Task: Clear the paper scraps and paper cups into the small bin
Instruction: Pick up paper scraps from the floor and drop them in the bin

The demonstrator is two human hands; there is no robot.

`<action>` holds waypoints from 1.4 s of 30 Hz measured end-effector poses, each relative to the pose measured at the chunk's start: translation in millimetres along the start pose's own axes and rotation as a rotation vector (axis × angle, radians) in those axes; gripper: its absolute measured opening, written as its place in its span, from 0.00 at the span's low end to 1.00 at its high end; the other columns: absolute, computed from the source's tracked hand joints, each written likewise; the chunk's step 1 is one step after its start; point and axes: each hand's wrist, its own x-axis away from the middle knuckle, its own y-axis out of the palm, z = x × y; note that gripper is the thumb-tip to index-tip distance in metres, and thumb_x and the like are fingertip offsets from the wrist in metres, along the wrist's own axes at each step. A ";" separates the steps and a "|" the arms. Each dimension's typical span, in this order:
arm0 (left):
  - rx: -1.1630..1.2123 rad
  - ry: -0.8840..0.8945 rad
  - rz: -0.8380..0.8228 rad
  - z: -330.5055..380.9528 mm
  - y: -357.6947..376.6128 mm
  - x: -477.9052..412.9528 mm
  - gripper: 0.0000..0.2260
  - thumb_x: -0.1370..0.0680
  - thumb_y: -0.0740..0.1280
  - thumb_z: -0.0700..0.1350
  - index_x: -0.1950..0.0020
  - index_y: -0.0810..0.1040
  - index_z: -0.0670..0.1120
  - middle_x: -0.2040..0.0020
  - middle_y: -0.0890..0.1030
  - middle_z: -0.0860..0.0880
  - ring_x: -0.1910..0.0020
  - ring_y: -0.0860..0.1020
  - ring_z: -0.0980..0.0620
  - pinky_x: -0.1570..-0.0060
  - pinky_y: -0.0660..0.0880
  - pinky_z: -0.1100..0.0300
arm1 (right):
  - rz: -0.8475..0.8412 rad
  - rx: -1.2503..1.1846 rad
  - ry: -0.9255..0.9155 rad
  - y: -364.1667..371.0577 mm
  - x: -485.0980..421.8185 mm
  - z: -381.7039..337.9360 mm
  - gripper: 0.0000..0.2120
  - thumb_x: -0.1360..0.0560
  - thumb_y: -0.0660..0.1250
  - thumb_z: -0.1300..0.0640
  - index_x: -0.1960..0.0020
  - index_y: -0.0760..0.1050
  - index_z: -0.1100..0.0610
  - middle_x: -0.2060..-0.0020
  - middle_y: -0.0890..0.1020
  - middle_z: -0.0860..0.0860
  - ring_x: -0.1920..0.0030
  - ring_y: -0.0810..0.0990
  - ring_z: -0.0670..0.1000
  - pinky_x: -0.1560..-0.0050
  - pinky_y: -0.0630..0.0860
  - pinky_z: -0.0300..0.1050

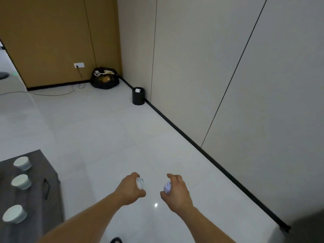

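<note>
Three cups [21,181] stand on the cabinet [40,172]. Two paper wads [167,187], one per hand. One bin [138,96], one bag [104,78].

Bin [138,96] contents too small

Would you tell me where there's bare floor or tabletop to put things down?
The white tiled floor is bare between the dark table and the small black bin. Three paper cups line the tabletop's left. The far corner holds a black bag.
</note>
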 end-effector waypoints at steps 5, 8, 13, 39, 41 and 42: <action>-0.007 0.000 0.061 1.8 -80.7 -98.4 0.30 0.32 0.73 0.47 0.33 0.67 0.48 0.47 0.72 0.51 0.52 0.74 0.52 0.69 0.68 0.68 | 0.000 0.013 -0.043 4.3 -115.2 -56.9 0.32 0.27 0.68 0.52 0.25 0.62 0.53 0.33 0.68 0.50 0.37 0.72 0.50 0.38 0.70 0.41; -0.053 0.019 0.080 5.5 -125.5 -152.2 0.30 0.33 0.73 0.47 0.33 0.68 0.47 0.48 0.71 0.51 0.53 0.74 0.52 0.64 0.71 0.65 | 0.030 0.008 -0.062 0.6 -178.7 -91.7 0.32 0.27 0.68 0.52 0.26 0.62 0.53 0.33 0.68 0.50 0.37 0.72 0.51 0.39 0.71 0.41; -0.073 0.026 0.098 16.4 -176.9 -249.0 0.29 0.33 0.73 0.47 0.33 0.68 0.46 0.47 0.73 0.50 0.52 0.73 0.52 0.59 0.72 0.63 | 0.029 0.018 -0.096 -4.4 -279.8 -126.5 0.32 0.27 0.68 0.50 0.26 0.62 0.51 0.31 0.67 0.50 0.35 0.71 0.51 0.38 0.70 0.42; 0.093 -0.103 0.198 74.0 -378.9 -749.7 0.30 0.31 0.73 0.46 0.32 0.67 0.47 0.43 0.74 0.48 0.50 0.76 0.48 0.64 0.73 0.64 | -0.062 0.120 -0.259 -41.3 -848.5 -238.1 0.31 0.27 0.68 0.49 0.26 0.62 0.49 0.31 0.66 0.47 0.34 0.70 0.49 0.41 0.70 0.42; 0.097 -0.097 0.194 75.7 -411.2 -793.9 0.30 0.31 0.73 0.46 0.31 0.67 0.47 0.42 0.74 0.47 0.49 0.76 0.47 0.63 0.74 0.62 | -0.056 0.120 -0.236 -44.5 -892.1 -257.9 0.31 0.27 0.67 0.49 0.26 0.62 0.49 0.31 0.66 0.47 0.35 0.70 0.49 0.41 0.71 0.42; 0.090 -0.086 0.186 78.3 -425.5 -814.3 0.30 0.31 0.74 0.46 0.31 0.67 0.47 0.42 0.74 0.47 0.49 0.75 0.47 0.61 0.74 0.61 | -0.050 0.116 -0.220 -46.7 -913.1 -267.1 0.31 0.27 0.67 0.49 0.26 0.62 0.49 0.31 0.66 0.47 0.35 0.71 0.49 0.41 0.72 0.42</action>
